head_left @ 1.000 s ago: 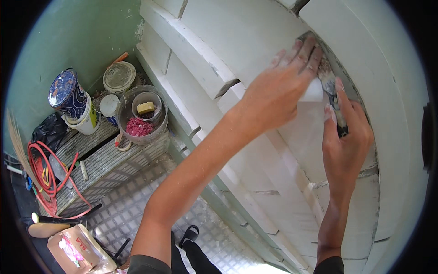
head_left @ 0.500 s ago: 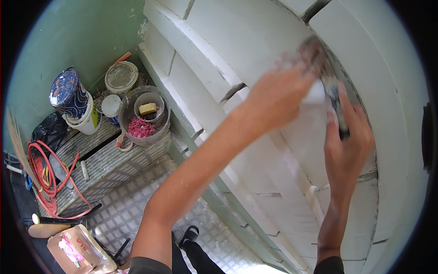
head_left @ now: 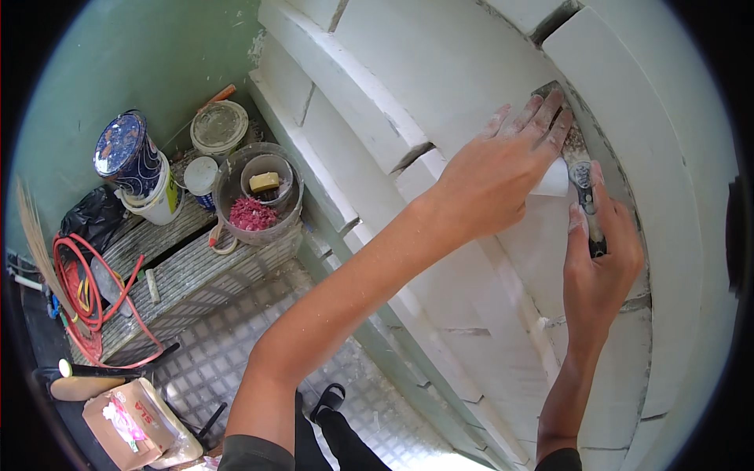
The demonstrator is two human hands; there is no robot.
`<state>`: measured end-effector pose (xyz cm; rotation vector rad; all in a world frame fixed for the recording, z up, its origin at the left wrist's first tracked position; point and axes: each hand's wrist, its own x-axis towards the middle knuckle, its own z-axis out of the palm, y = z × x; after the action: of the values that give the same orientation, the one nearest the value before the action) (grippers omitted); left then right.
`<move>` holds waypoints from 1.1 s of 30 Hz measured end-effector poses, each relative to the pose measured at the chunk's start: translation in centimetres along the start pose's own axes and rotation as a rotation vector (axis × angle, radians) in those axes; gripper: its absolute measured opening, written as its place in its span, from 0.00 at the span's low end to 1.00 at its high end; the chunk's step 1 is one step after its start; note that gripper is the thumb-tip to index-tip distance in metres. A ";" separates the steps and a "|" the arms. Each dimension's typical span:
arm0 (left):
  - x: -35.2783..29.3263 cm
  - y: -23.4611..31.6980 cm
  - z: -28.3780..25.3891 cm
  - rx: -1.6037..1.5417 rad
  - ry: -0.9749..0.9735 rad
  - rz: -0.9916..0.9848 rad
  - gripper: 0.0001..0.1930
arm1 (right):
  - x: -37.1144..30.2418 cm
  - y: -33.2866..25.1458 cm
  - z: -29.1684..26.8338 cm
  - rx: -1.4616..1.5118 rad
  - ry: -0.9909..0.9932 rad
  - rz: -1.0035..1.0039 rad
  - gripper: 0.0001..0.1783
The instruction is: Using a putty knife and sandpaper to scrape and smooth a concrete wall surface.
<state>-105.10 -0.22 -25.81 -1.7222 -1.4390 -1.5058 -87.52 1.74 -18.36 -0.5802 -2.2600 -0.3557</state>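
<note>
My right hand (head_left: 605,251) is closed around the black-and-grey handle of a scraper-like tool (head_left: 580,177); its exact kind is unclear. The tool's flat front is crusted with pale plaster or dust and lies along a dark joint between white wall blocks (head_left: 487,63). Over that front part, my left hand (head_left: 503,169) lies with spread, dusty fingers. A smooth white piece (head_left: 554,179) shows between my left palm and the tool; whether my left hand grips it is hidden.
At the left, a slatted bench (head_left: 208,275) carries a blue paint bucket (head_left: 122,145), a lidded tub (head_left: 218,128), and a clear bucket (head_left: 294,208) containing a yellow sponge and pink shreds. A red hose (head_left: 94,322) lies coiled. Below it sits a cardboard box (head_left: 98,416).
Both hands and the tool have shifted slightly down along the block joint. My left hand, blurred before, is now sharp with its fingers spread. The view has shifted a little.
</note>
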 end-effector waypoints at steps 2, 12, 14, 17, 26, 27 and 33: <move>0.8 -0.7 -0.5 -0.009 0.012 0.013 0.44 | 2.1 -1.1 0.8 0.006 0.025 -0.061 0.28; 0.9 -2.6 -0.3 -0.005 0.054 0.007 0.46 | 3.9 -1.0 2.6 -0.029 0.029 -0.158 0.27; 1.4 -3.8 -1.1 0.025 0.089 0.003 0.46 | 3.5 -1.2 2.6 -0.009 0.019 -0.142 0.27; -0.7 -1.5 -0.3 -0.018 0.007 0.044 0.46 | 1.0 -0.7 1.4 0.055 0.011 -0.057 0.27; 0.0 -1.3 0.5 0.035 0.055 -0.010 0.43 | 1.5 -0.3 1.5 0.082 0.009 -0.031 0.28; -0.1 -1.2 0.6 0.000 0.053 -0.025 0.45 | 1.3 -0.3 1.5 0.086 -0.033 0.029 0.28; 0.9 -3.9 -1.5 0.077 0.071 -0.018 0.46 | 3.7 -1.4 3.8 0.082 0.053 -0.122 0.28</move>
<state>-109.31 0.28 -25.65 -1.5996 -1.4599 -1.4857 -92.79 3.19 -18.28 -0.3874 -2.2524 -0.3325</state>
